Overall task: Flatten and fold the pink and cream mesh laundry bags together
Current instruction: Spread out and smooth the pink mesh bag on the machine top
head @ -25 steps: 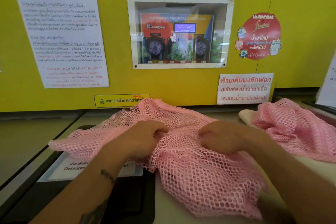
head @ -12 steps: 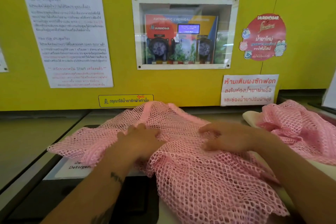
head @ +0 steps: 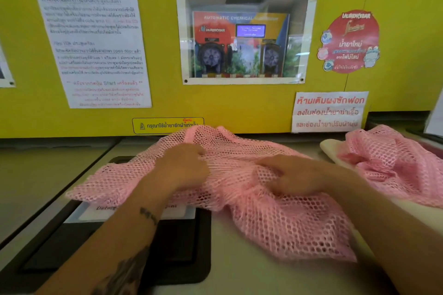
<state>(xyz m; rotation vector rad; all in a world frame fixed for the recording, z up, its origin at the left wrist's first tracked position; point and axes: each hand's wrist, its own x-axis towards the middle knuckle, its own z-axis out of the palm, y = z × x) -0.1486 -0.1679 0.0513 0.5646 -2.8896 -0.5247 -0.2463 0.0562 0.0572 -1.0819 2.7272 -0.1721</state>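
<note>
Nearest, the pink mesh bag lies rumpled on the table, its near corner draped toward the person and its left edge over the black lid panel. On the bag's middle, the left hand has its grip bunched, pinching mesh; the right hand pinches a fold too, probably to pull the netting taut between them. Right of the bag, more pink mesh lies heaped on a cream piece. Behind the bag stands the yellow wall.
</note>
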